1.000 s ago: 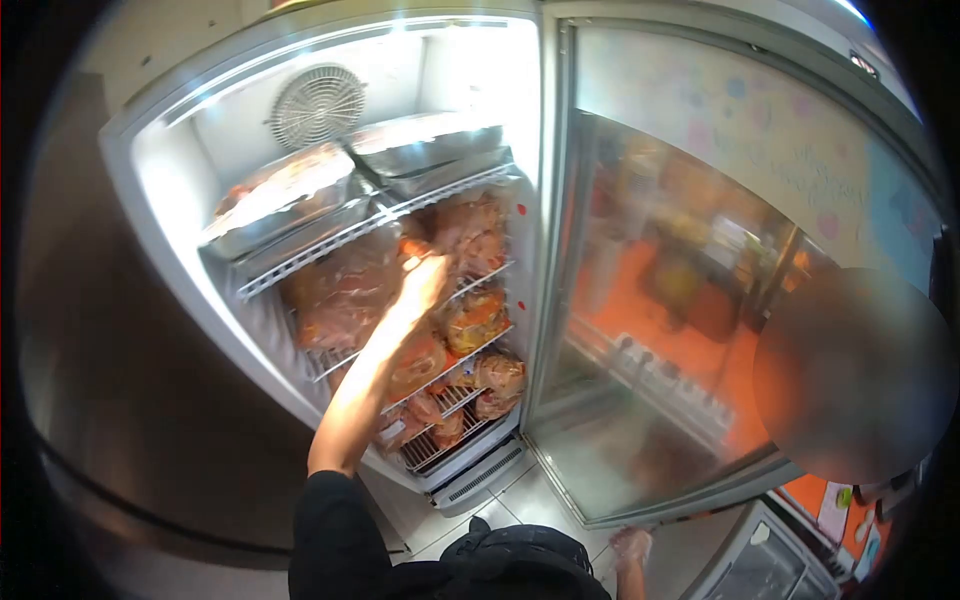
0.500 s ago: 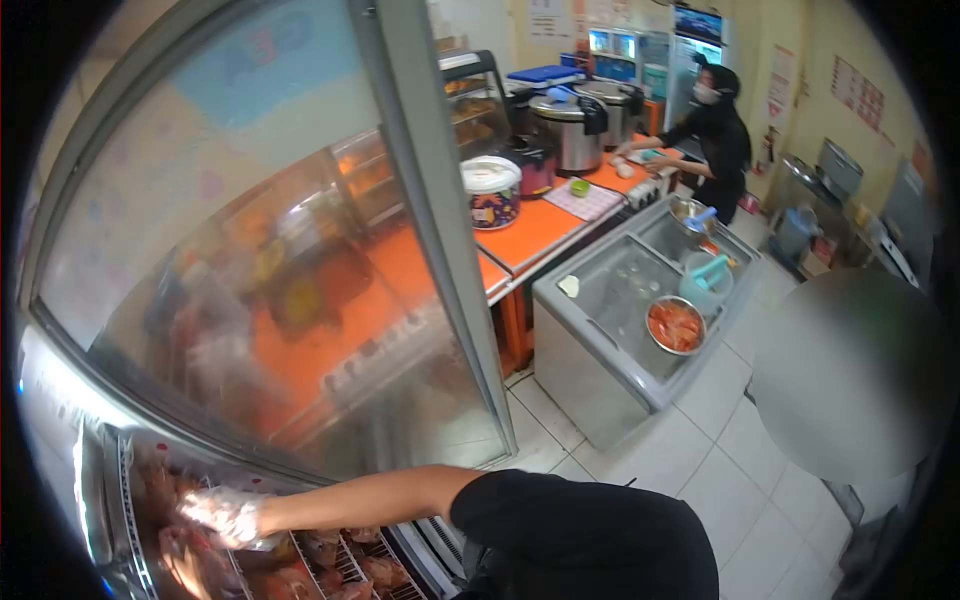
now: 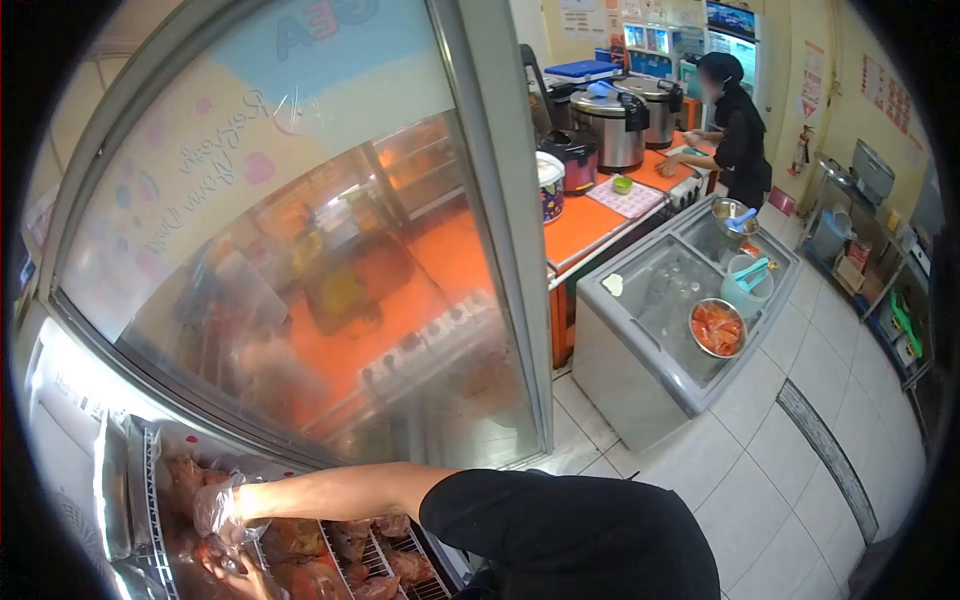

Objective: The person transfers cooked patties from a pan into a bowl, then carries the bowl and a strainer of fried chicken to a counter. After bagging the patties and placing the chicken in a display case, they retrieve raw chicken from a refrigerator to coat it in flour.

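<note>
My right hand (image 3: 222, 508), covered in clear crumpled plastic, reaches into a cold case at lower left. It is over reddish raw meat, and its fingers are blurred by the plastic. Just below, at the picture's bottom edge, my left hand (image 3: 240, 575) shows only in part, its fingers bent against a dark reddish piece of meat (image 3: 215, 550). Several more bagged meat portions (image 3: 310, 578) lie on the white wire rack (image 3: 335, 558) beside my hands.
The case's framed glass door (image 3: 300, 270) stands open above my arm. Beyond it are an orange counter (image 3: 590, 235) with large cookers (image 3: 610, 130), and a chest freezer (image 3: 625, 370) bearing a bowl of orange-red food (image 3: 717, 328). A co-worker (image 3: 738, 140) in black stands at the counter.
The view has shifted, so the room appears further right. My left hand's fingers now show more clearly below the right hand, which stays in the case. The large grey blurred shape at right is gone.
</note>
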A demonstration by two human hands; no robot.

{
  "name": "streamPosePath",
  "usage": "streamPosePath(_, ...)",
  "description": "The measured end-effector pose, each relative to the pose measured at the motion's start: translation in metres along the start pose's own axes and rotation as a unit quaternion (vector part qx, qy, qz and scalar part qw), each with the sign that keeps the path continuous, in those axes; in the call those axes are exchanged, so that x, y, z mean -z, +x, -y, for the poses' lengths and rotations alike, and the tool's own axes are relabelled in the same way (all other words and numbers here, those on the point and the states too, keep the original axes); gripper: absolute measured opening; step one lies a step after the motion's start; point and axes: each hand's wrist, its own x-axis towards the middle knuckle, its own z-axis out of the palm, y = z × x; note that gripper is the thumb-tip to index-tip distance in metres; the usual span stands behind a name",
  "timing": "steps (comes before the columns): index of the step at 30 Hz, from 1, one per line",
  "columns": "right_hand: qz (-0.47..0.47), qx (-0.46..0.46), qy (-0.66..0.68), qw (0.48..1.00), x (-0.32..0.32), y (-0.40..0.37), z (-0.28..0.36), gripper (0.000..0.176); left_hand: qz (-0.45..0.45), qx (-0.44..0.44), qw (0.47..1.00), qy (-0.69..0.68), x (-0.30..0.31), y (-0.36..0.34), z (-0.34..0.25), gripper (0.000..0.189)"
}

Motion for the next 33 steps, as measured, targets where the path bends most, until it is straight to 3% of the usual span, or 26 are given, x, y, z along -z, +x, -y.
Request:
streamPosePath(12, -0.022, -0.030, 0.076, 0.996, -0.003, 0.021, 0.013, 0.032, -0.087, 0.096, 0.987, 0.095, 0.004, -0.007, -0.050, 0.035)
streamPosePath(18, -0.022, -0.089, 0.122, 0.988, -0.011, 0.034, 0.033, 0.037, -0.138, 0.144, 0.970, 0.138, 0.013, -0.020, -0.076, 0.037)
streamPosePath(20, -0.022, -0.129, 0.137, 0.982, -0.009, 0.036, 0.040, 0.039, -0.143, 0.167, 0.969, 0.113, 0.012, -0.019, -0.087, 0.038)
streamPosePath(22, -0.023, -0.179, 0.153, 0.972, -0.005, 0.039, 0.044, 0.041, -0.109, 0.214, 0.970, -0.026, 0.016, -0.023, -0.085, 0.040)
streamPosePath(24, -0.026, -0.241, 0.168, 0.955, -0.001, 0.041, 0.045, 0.043, -0.070, 0.268, 0.956, -0.093, 0.027, 0.000, -0.143, 0.041)
streamPosePath(26, -0.036, -0.342, 0.184, 0.921, 0.011, 0.042, 0.033, 0.045, -0.020, 0.241, 0.953, -0.182, 0.016, -0.021, -0.098, 0.044)
streamPosePath(27, -0.038, -0.400, 0.197, 0.894, 0.018, 0.042, 0.028, 0.046, -0.035, 0.333, 0.939, -0.080, 0.035, -0.008, -0.151, 0.044)
streamPosePath(28, -0.033, -0.473, 0.222, 0.852, 0.022, 0.040, 0.020, 0.048, -0.050, 0.264, 0.946, -0.182, 0.030, -0.022, -0.115, 0.045)
streamPosePath(29, -0.021, -0.539, 0.255, 0.802, 0.032, 0.037, 0.010, 0.049, -0.031, 0.153, 0.975, -0.157, 0.038, -0.029, -0.101, 0.038)
streamPosePath(30, 0.014, -0.580, 0.286, 0.762, 0.040, 0.042, 0.006, 0.050, 0.015, 0.176, 0.980, -0.090, 0.055, -0.018, -0.126, 0.027)
streamPosePath(31, -0.001, -0.513, 0.227, 0.828, 0.041, 0.037, 0.004, 0.052, 0.009, 0.246, 0.967, -0.069, 0.060, -0.014, -0.154, 0.026)
streamPosePath(32, 0.014, -0.465, 0.190, 0.864, 0.043, 0.035, -0.012, 0.049, 0.046, 0.247, 0.966, -0.066, 0.069, -0.011, -0.168, 0.028)
streamPosePath(33, 0.036, -0.405, 0.162, 0.899, 0.040, 0.043, -0.016, 0.047, -0.015, 0.270, 0.962, -0.028, 0.064, -0.012, -0.184, 0.027)
